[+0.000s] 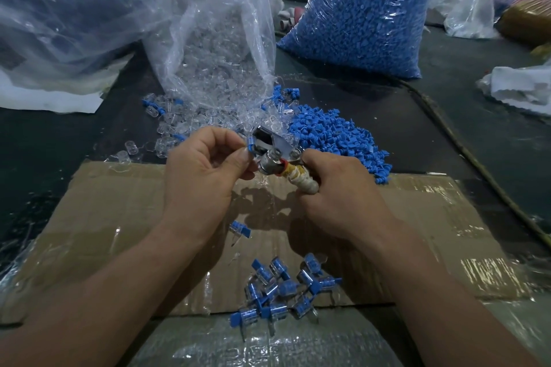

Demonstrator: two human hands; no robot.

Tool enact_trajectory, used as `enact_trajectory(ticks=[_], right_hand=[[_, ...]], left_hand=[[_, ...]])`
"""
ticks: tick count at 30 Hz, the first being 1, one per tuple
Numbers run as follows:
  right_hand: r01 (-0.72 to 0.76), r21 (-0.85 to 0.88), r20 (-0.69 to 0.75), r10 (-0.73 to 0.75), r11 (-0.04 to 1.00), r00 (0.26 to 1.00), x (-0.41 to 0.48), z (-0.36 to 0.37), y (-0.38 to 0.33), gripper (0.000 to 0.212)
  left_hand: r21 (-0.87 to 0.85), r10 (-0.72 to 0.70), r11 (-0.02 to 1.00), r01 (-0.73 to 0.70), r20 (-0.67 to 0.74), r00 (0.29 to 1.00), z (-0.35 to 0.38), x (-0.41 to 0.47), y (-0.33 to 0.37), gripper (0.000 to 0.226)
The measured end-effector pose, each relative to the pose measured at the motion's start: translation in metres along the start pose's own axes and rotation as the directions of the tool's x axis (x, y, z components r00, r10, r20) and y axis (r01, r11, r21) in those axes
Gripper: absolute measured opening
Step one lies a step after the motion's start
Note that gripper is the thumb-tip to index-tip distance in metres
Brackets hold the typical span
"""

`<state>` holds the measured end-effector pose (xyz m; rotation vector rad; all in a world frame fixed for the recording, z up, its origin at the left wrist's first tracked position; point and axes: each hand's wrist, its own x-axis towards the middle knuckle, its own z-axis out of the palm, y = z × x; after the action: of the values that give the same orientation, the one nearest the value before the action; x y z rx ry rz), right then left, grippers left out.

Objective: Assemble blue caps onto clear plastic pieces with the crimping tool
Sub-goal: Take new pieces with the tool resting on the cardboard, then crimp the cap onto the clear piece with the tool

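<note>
Left hand: thumb and forefinger pinch a blue cap against the head of the crimping tool; the clear piece under the fingertips is too hidden to confirm. Right hand: fingers curled round the wrapped handle.

Risks as I judge them:
- Left fingertips touch the metal head, so a squeeze could nip skin.
- A cap seated askew would crimp crooked or pop free.
- A popped cap would be lost in the loose blue caps just beyond the right knuckles.

Finished pieces lie behind both wrists.
</note>
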<state>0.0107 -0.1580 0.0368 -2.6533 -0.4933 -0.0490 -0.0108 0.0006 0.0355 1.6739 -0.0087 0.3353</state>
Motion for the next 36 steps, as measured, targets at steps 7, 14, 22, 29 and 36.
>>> enact_trajectory(ticks=[7,14,22,29,36], right_hand=[[0.026,-0.021,-0.023,-0.026,0.999,0.999,0.0,0.001,0.003,0.02],[0.011,-0.07,0.034,-0.009,0.997,0.999,0.002,-0.005,0.013,0.017],[-0.061,-0.18,0.093,0.079,0.982,0.993,0.002,-0.004,0.018,0.032],[-0.087,-0.192,0.128,0.113,0.977,0.985,0.002,-0.002,0.016,0.06],[-0.039,-0.201,0.202,0.08,0.979,0.976,0.0,-0.003,0.012,0.069]], left_hand=[[0.004,-0.004,1.0,0.004,-0.014,1.0,-0.001,0.002,-0.004,0.019],[-0.062,-0.169,0.984,0.17,0.011,0.986,-0.017,0.017,-0.006,0.017],[0.42,-0.47,0.869,0.26,0.54,0.698,-0.033,0.027,-0.01,0.015],[0.338,-0.37,0.928,0.159,0.778,0.508,-0.029,0.019,-0.004,0.013],[0.113,-0.128,0.987,0.111,0.146,0.981,-0.028,0.027,-0.015,0.011]])
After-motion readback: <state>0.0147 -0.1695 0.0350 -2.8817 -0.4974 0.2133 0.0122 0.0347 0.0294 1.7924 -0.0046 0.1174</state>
